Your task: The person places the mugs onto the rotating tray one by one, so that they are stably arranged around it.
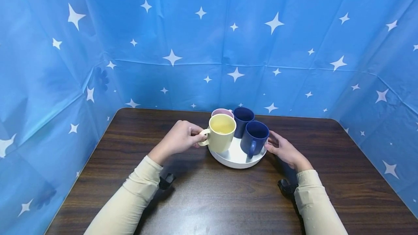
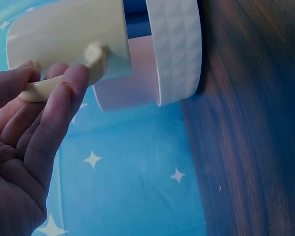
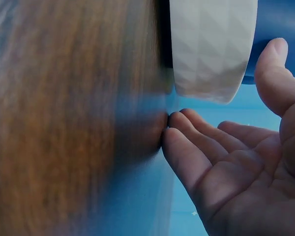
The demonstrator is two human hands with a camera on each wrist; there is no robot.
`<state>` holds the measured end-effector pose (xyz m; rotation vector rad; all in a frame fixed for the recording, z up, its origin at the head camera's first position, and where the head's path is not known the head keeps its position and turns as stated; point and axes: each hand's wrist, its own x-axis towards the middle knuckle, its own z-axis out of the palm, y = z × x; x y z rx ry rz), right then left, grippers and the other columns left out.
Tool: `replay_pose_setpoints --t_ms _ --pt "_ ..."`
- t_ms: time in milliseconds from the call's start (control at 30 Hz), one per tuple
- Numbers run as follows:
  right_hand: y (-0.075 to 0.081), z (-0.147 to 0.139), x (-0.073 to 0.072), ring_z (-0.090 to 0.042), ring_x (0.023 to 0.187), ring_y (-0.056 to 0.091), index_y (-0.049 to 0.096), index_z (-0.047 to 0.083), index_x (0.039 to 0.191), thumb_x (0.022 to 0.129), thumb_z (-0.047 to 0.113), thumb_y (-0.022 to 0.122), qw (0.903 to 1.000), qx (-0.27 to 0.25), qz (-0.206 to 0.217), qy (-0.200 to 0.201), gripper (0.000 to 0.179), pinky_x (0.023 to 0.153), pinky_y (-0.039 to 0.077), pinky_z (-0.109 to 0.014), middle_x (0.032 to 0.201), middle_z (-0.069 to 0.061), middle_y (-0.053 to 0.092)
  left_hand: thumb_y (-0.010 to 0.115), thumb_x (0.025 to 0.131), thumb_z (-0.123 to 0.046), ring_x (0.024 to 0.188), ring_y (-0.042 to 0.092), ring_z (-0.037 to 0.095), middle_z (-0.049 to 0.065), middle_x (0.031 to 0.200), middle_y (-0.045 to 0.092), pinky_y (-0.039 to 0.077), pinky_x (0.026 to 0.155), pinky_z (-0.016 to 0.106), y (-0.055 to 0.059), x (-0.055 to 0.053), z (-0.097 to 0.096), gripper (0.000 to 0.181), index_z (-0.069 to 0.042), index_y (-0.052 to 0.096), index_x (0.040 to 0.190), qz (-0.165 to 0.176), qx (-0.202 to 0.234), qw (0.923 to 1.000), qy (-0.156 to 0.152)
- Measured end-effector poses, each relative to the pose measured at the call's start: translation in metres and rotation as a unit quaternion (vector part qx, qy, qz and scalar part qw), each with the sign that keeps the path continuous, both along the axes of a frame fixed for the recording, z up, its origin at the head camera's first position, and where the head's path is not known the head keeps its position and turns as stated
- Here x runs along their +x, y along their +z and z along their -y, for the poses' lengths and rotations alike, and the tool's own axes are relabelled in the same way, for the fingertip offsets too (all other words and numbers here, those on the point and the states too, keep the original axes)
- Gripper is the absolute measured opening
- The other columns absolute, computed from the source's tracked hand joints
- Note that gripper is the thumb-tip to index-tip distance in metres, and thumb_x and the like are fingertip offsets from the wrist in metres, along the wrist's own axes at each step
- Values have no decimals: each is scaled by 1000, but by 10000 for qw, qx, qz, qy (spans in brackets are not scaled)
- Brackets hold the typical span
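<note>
My left hand [image 1: 183, 137] pinches the handle of a pale yellow mug [image 1: 219, 139] between thumb and fingers. In the left wrist view the mug's base is above the rim of a round white tray [image 2: 179, 54] with a faceted outer wall. A pink mug [image 1: 222, 111], partly hidden behind the yellow one, and two navy mugs stand in the tray: one navy mug [image 1: 242, 116] at the back, another navy mug [image 1: 254, 141] at the right with its handle toward me. Beside the tray's right side is my right hand [image 3: 236, 167], fingers loosely extended with the fingertips at the tabletop.
The dark wood-grain table [image 1: 209, 198] reaches back to a blue curtain [image 1: 196, 39] with white stars, which also hangs on both sides. Each wrist carries a black device; the left device [image 1: 167, 181] and right device [image 1: 287, 187] sit low over the table.
</note>
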<state>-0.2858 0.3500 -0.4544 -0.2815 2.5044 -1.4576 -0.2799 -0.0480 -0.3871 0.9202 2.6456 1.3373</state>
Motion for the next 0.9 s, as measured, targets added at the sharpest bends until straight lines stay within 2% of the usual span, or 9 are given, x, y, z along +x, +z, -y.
replay_pose_setpoints --t_ms 333,533,767,900 --pt "-1 1 0 -51 147 24 2 -6 159 102 13 62 9993 -119 169 306 85 113 30 -59 160 -37 20 70 96 -12 62 72 19 4 74 74 51 52 23 -4 -1 -11 13 -3 78 91 -179 -85 9996 -195" --pt "1 3 1 -51 148 19 1 -4 160 96 13 70 9986 -117 267 432 96 114 29 -61 162 -35 15 72 95 -12 59 69 11 4 74 74 53 53 24 -8 -2 -17 12 -3 79 93 -37 -88 9997 -222" --pt "1 3 1 -51 148 19 3 -4 160 97 13 69 9992 15 256 298 93 114 27 -61 162 -34 17 72 95 -10 64 73 26 5 74 73 55 54 25 -13 -3 -22 11 -1 78 92 103 -14 9995 -282" --pt "0 3 0 -51 148 20 4 -3 160 97 13 69 9994 67 271 217 92 114 28 -61 162 -34 17 72 95 -10 67 73 30 6 74 73 55 56 25 -13 -3 -26 11 -2 78 92 203 33 9993 -316"
